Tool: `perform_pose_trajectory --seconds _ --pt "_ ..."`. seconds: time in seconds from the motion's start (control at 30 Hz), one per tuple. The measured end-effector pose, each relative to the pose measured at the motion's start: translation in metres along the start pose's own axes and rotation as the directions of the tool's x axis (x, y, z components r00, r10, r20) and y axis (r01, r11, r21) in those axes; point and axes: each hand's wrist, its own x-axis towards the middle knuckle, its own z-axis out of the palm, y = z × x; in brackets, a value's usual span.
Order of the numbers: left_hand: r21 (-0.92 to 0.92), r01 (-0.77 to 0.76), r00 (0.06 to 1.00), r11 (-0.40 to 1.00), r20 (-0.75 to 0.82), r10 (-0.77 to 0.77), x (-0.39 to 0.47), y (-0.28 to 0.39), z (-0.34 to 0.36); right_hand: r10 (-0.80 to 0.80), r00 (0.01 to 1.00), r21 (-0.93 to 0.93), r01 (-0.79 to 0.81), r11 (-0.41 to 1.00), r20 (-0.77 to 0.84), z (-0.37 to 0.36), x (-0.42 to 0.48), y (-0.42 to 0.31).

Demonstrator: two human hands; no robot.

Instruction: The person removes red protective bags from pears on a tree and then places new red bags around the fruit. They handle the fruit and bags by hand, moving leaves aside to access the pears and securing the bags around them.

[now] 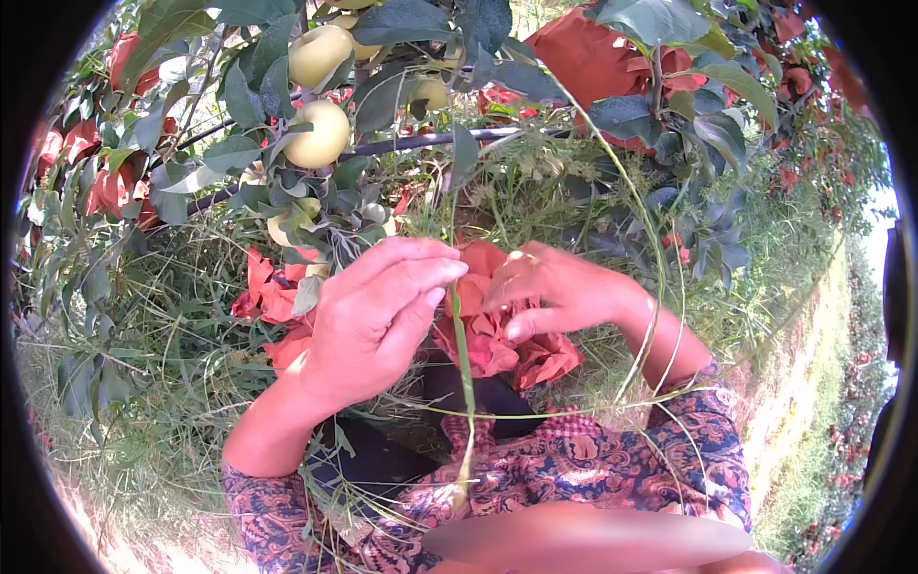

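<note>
My left hand (373, 323) is raised in front of me, back upward, its fingers together and the thumb just below them. Whether anything is pinched in it cannot be seen. A green grass blade (462, 351) crosses close to its fingertips. My right hand (566, 290), blurred, hovers to the right with its fingers curved and the thumb apart from them. Crumpled red paper (488, 348) lies beneath and between both hands, over my dark-clad lap. More red paper (269, 290) shows to the left, behind my left wrist.
Pale yellow apples (319, 135) hang on the leafy tree ahead, above my left hand. A large red paper bag (592, 64) hangs at upper right. A dark pipe or branch (430, 143) runs across behind. Long grass stems (642, 208) arch past my right forearm.
</note>
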Motion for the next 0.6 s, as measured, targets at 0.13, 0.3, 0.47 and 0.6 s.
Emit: perform_pose_trajectory --seconds 0.13,0.3,0.47,0.6 --pt "-0.164 -0.056 0.993 0.985 -0.111 0.037 0.075 0.009 0.008 0.125 0.656 -0.014 -0.202 0.979 -0.744 -0.077 -0.028 -0.036" --pt "-0.126 -0.093 0.987 0.988 0.118 0.108 0.093 0.031 0.026 -0.035 -0.045 -0.041 0.139 0.989 -0.998 -0.136 -0.069 -0.041" --pt "-0.02 -0.309 0.831 0.951 0.48 0.28 -0.024 0.056 0.05 -0.069 0.21 -0.067 0.016 0.998 -0.975 -0.049 -0.061 -0.063" --pt "-0.183 -0.179 0.97 0.967 0.129 0.205 -0.056 0.077 0.009 0.001 0.826 -0.119 -0.083 0.989 -0.564 0.011 0.018 -0.09"
